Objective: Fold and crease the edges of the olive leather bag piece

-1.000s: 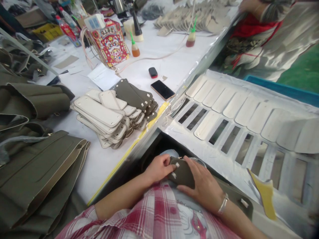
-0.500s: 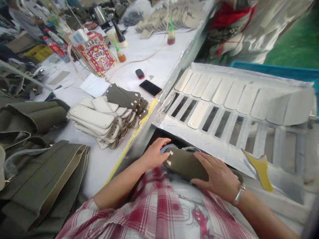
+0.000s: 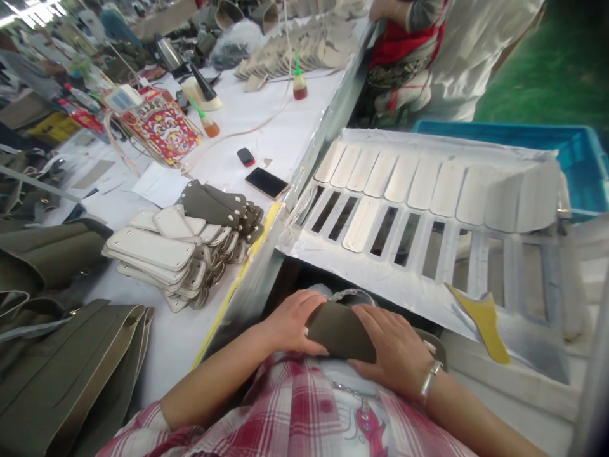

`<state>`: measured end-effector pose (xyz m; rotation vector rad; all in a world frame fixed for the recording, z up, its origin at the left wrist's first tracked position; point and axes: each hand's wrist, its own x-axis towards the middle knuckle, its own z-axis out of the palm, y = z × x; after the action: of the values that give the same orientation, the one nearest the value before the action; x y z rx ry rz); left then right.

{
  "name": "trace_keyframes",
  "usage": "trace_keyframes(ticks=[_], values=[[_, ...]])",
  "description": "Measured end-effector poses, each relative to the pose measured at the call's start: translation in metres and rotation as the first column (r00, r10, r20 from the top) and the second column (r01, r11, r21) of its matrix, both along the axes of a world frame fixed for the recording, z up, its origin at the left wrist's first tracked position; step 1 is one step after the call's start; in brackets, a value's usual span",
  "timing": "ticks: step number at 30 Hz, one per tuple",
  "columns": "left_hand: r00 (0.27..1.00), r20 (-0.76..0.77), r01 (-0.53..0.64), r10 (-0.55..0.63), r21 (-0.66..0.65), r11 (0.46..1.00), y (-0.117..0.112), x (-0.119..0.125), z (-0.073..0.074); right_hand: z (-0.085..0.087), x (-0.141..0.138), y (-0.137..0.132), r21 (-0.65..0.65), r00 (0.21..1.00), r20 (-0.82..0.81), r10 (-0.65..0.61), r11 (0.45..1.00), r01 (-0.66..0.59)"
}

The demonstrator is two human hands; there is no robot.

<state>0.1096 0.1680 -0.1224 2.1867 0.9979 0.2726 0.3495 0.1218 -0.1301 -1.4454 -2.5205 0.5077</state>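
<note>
Close to my body I hold a dark olive leather strap piece (image 3: 340, 331) with rounded ends. My left hand (image 3: 295, 322) wraps round its left end, thumb below and fingers over the top. Around its right part my right hand (image 3: 397, 346) is closed, with a silver bracelet at the wrist. Another olive piece (image 3: 435, 348) shows from behind the right hand. To the left on the white table lies a pile of pale rounded leather pieces (image 3: 147, 249), with dark olive pieces (image 3: 214, 204) beside it. Whether the held piece is one layer or several I cannot tell.
A white slotted rack (image 3: 328, 244) holding pale strips stands ahead right, with a yellow scrap (image 3: 483, 320) on its near edge. A phone (image 3: 267, 183), glue bottles (image 3: 299, 86) and olive bag parts (image 3: 66, 374) lie leftward. Beyond the rack are a blue crate (image 3: 504, 136) and a person's arm.
My left hand has closed round the left end of the olive piece, covering its white tabs. My right hand stays on the other part. The whole view has shifted slightly.
</note>
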Motion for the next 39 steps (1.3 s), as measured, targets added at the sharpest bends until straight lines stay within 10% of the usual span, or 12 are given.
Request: trace_keyframes(ticks=[8,18,39], values=[[0.995,0.1,0.013,0.01,-0.233,0.972,0.007,-0.01,0.006,0.005,-0.004,0.006,-0.069,1.0,0.012,-0.005,0.998,0.006],[0.806,0.41,0.018,0.427,-0.738,0.674,-0.002,-0.042,-0.017,0.004,-0.053,0.02,-0.03,0.999,-0.013,0.043,0.999,-0.044],[0.799,0.377,-0.254,0.469,-0.495,0.831,-0.013,-0.032,-0.023,0.008,-0.082,0.025,-0.015,1.0,-0.003,0.011,1.0,-0.011]])
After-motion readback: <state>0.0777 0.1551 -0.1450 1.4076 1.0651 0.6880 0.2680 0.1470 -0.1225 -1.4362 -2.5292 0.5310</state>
